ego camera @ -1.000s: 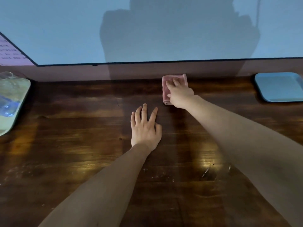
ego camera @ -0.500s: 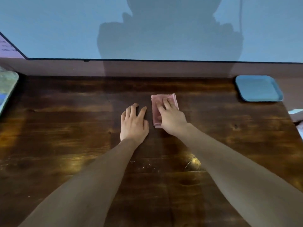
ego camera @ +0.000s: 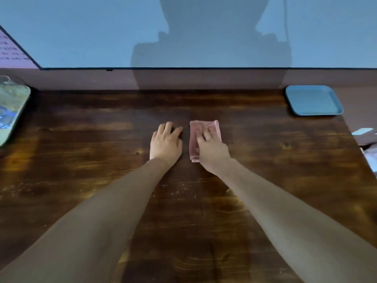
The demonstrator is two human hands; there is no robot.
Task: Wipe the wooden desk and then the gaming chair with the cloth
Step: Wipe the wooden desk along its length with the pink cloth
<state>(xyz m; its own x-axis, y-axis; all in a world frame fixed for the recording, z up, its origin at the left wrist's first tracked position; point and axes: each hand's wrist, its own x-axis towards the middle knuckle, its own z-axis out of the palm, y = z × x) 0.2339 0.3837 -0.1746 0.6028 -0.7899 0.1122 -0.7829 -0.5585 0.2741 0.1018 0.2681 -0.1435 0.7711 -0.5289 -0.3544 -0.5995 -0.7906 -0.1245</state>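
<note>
A folded pink cloth [ego camera: 206,127] lies flat on the dark wooden desk [ego camera: 81,160], near its middle. My right hand [ego camera: 212,152] presses down on the cloth with spread, fairly straight fingers and covers its near right part. My left hand [ego camera: 166,142] rests palm-down on the bare wood just left of the cloth, fingers loosely bent and holding nothing. White crumbs or dust specks [ego camera: 179,190] dot the wood between my forearms. The gaming chair is out of view.
A blue tray [ego camera: 314,100] sits at the desk's back right corner. A glass-like tray [ego camera: 12,107] lies at the left edge. A large lit screen [ego camera: 102,33] stands behind the desk. Some pale items [ego camera: 365,133] lie past the right edge.
My right hand has drawn the cloth from the desk's back edge toward me, to the middle. My left hand stays flat beside it, now level with the cloth.
</note>
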